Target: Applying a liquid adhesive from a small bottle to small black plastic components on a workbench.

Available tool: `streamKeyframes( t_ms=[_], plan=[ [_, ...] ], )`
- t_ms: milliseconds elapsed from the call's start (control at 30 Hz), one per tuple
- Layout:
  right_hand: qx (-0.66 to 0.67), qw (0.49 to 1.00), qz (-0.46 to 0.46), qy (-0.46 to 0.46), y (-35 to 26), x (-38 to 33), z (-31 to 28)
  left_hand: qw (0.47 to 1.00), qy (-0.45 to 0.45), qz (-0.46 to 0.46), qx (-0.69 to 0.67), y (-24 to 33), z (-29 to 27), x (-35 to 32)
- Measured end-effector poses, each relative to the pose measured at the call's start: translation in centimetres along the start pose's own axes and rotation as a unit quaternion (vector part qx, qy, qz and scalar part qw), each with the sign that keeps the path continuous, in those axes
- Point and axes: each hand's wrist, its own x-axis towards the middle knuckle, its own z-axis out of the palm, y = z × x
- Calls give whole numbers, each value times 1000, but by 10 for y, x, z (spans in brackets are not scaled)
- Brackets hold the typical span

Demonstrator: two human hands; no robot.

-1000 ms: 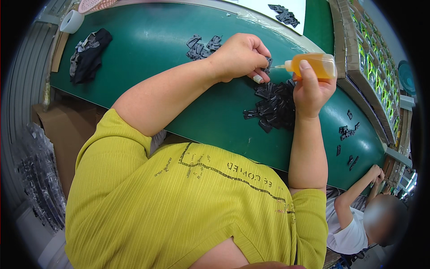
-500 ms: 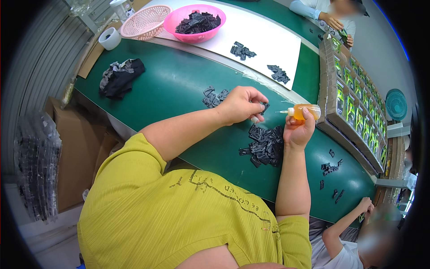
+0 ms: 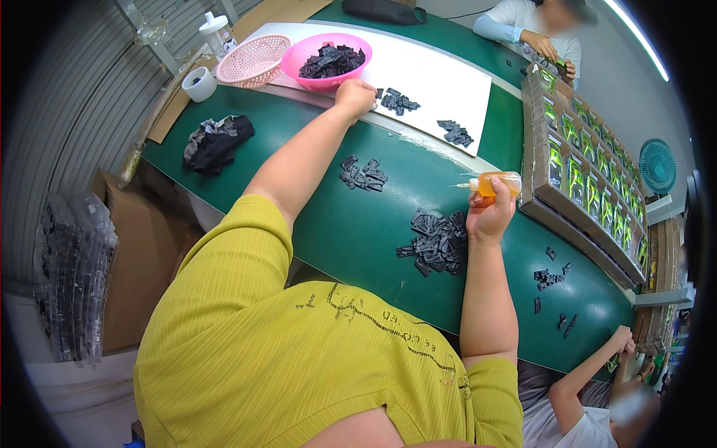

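A small-parts workshop is indicated by heaps of black pieces (image 3: 441,243) spread along a long green tabletop (image 3: 347,250), a compartmented cardboard rack (image 3: 539,200) filled with green packaged items (image 3: 593,196), and places occupied by one co-worker (image 3: 497,28) beyond the rack and another (image 3: 569,424) nearer.

Grey ribbed wall (image 3: 82,142) is at approx. 10 o'clock, bright tube light (image 3: 638,42) at 2, teal fan (image 3: 657,166) near 3; green counter (image 3: 336,250) crosses the ctr.
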Motion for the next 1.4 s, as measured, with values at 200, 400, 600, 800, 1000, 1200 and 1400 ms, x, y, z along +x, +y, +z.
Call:
streamKeyframes(
  t_ms=[200,400,600,800,1000,1200,1400],
  plan=[
    [4,1000,-4,8,0,5,-6,995,37,81,37,-1,-28,-54],
    [25,999,-13,29,-6,4,-11,919,51,270,284,-4,-67,-157],
    [37,998,-25,34,-1,0,-9,898,-9,284,336,-20,-63,-205],
    [43,996,-58,51,-5,2,-13,888,-78,268,366,-6,-45,-210],
    [63,992,-75,78,-15,14,-17,866,-84,287,401,7,-13,-204],
    [96,987,-54,121,-18,14,-21,878,-91,332,334,-6,-12,-197],
    [109,985,-50,123,-22,27,-39,940,-77,260,206,-7,-15,-185]
  ],
)
